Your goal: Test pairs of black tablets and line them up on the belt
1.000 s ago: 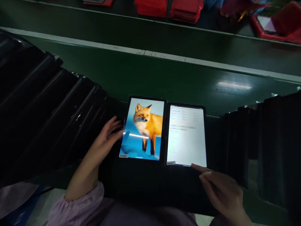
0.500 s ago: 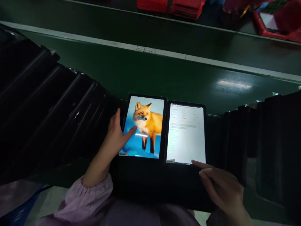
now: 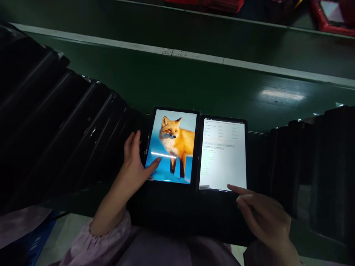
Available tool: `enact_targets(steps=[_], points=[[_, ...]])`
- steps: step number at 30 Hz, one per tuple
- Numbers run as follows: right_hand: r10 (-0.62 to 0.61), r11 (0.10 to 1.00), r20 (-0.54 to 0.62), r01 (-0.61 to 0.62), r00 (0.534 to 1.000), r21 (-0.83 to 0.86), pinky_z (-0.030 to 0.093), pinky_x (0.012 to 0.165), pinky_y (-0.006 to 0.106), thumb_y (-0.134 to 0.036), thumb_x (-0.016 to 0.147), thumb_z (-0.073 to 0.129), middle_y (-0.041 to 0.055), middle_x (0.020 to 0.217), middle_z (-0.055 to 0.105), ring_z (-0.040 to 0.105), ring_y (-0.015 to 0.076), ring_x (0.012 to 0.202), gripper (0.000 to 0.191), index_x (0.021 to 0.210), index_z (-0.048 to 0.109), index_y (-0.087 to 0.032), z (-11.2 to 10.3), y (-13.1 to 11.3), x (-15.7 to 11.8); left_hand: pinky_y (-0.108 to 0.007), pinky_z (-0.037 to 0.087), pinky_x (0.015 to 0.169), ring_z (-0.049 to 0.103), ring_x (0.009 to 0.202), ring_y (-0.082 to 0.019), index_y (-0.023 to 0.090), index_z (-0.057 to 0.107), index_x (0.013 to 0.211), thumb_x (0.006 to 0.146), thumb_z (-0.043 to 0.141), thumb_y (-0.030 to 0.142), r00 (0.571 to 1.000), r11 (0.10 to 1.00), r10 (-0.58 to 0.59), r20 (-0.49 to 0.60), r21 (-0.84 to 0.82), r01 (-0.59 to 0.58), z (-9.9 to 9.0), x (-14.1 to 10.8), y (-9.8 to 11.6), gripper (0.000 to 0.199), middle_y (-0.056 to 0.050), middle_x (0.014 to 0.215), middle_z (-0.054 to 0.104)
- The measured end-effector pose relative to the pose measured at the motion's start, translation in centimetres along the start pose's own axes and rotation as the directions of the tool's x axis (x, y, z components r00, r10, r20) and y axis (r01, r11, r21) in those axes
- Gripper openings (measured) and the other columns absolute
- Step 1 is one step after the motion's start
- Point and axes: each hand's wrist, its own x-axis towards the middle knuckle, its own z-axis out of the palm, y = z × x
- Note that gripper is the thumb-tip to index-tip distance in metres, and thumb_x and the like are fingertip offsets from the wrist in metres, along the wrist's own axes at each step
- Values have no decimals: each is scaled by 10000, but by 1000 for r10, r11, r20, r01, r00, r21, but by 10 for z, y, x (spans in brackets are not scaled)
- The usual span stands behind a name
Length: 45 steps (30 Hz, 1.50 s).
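Two lit tablets lie side by side on a dark surface. The left tablet (image 3: 172, 145) shows a fox on a blue background. My left hand (image 3: 133, 168) is at its lower left edge, fingers stretched and apart, with the thumb reaching over the screen; whether the thumb touches the glass I cannot tell. On the right tablet (image 3: 222, 159) there is a white page with tick boxes, grey buttons and lines of green text. The index finger of my right hand (image 3: 263, 212) points at its bottom edge, and the other fingers are curled in with nothing visible in them.
Rows of black, slab-like items (image 3: 80, 99) stand close on the left, with another dark row (image 3: 307, 147) on the right. Behind runs a green surface with a pale strip (image 3: 194, 55). Red items, including a red tray (image 3: 331, 22), are along the far shelf.
The camera view has tilted and shifted slightly. My left hand has slid a little down and outward on the fox tablet. My right index finger stays by the bottom of the right tablet.
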Motion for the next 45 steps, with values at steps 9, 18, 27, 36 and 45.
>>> enact_targets(steps=[9,18,27,36,45], points=[[17,999,14,-17,1000,-51,628,511,205,-121,1013,608,44,921,866,790,154,563,259,780,657,-223,-9,0,-5,-630,538,1099,165,1644,-509,358,117,1727,745,830,558,977,972,89,196,196,-128,3,-14,-7,1230,-147,1830,7],[-12,1000,76,13,997,-6,591,482,221,-112,1027,576,59,943,868,765,141,528,267,799,666,-218,1,-1,0,-659,452,1180,374,1568,-502,342,189,1715,746,791,663,998,998,66,-24,11,-66,0,2,-11,1184,-175,1813,44],[-6,1000,85,7,996,-16,570,510,215,-137,1068,551,71,968,869,763,125,543,279,813,631,-217,1,-2,-4,-628,518,1134,113,1651,-514,326,279,1696,678,883,575,997,992,43,66,119,-51,10,-5,-4,1210,-143,1818,74],[-194,978,427,206,883,19,452,416,328,-278,1151,427,35,1307,800,757,128,590,365,952,720,-189,77,-54,18,-501,510,1185,473,1535,-379,289,544,1536,858,732,432,996,928,-79,-37,-368,60,-5,47,3,719,-105,1629,547],[221,957,387,-123,895,-264,447,480,270,-246,1111,444,113,1111,848,744,178,592,338,1326,695,-174,88,-48,57,-514,503,1173,636,1361,-366,236,740,1254,813,706,514,997,923,-50,56,-380,67,-17,63,-21,521,-113,1394,731]])
